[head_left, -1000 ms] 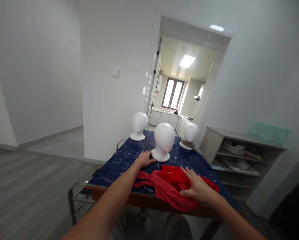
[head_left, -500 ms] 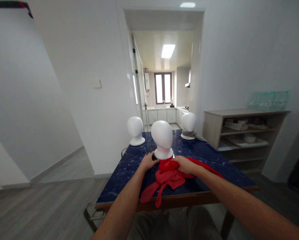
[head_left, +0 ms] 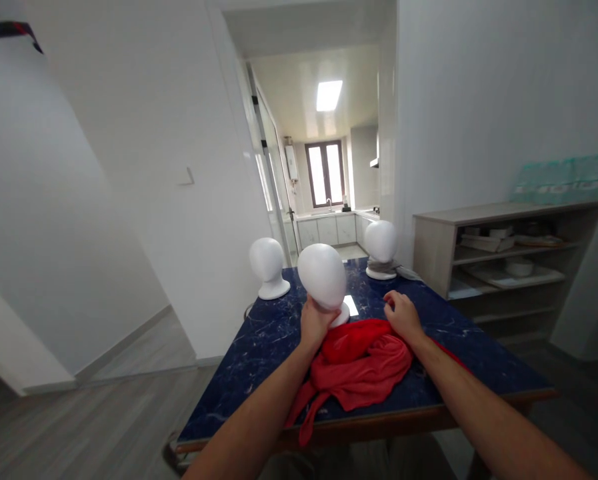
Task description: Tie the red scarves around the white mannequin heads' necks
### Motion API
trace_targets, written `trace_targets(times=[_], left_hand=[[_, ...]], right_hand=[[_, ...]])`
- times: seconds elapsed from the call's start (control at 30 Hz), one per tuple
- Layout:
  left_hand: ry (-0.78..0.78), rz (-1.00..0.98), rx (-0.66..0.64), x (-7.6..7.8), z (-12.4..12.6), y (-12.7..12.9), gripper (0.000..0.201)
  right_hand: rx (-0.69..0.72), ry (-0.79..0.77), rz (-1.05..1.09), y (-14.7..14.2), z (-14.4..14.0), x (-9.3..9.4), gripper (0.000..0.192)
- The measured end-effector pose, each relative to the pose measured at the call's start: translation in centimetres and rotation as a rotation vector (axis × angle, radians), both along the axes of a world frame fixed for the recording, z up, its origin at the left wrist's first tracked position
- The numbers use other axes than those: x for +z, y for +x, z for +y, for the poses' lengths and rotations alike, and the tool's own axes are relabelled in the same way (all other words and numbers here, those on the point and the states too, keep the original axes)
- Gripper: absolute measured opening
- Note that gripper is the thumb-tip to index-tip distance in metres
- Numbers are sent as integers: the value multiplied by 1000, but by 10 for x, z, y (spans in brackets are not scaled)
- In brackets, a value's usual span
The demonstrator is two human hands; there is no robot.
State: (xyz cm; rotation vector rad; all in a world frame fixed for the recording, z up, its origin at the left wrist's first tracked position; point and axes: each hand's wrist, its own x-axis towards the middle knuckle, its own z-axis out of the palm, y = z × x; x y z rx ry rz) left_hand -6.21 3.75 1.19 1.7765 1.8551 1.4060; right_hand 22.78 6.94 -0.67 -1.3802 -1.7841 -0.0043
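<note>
3 white heads, 2 hands, 1 red cloth heap, 1 tabletop, 1 shelf unit, 1 window.

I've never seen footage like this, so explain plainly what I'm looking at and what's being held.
No machine here: these are a person's bare hands, seen from a camera worn on the head. The left hand grips a smooth white mannequin head by its neck. The right hand, loosely curled, is near crumpled red fabric; it holds nothing I can see. The blue, white-veined table also bears a back-left white head and a back-right white head, grey cloth around its neck.
</note>
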Motion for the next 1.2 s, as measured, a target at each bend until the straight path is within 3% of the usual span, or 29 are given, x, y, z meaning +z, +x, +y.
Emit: trace_targets(times=[0.1, 0.2, 0.37, 0.5, 0.73, 0.87, 0.97, 1.2], left_hand=[[43, -26, 73, 5, 12, 16, 91], [30, -26, 125, 6, 23, 15, 86], [-2, -178, 4, 8, 27, -13, 79], [43, -220, -111, 13, 15, -64, 83], [46, -256, -115, 29, -9, -188, 95], [5, -256, -66, 30, -23, -230, 94], [-44, -259, -39, 28, -30, -239, 93], [-118, -238, 1, 24, -33, -233, 93]], right_hand=[[41, 29, -23, 2, 4, -4, 19], [49, 15, 20, 3, 6, -2, 19], [57, -17, 86, 0, 6, -3, 15], [57, -60, 87, -4, 7, -7, 15], [45, -126, 85, -10, 8, -8, 17], [33, -159, 82, -12, 8, -7, 18], [20, -163, 81, -11, 8, -8, 18], [29, -162, 114, -10, 8, -10, 21]])
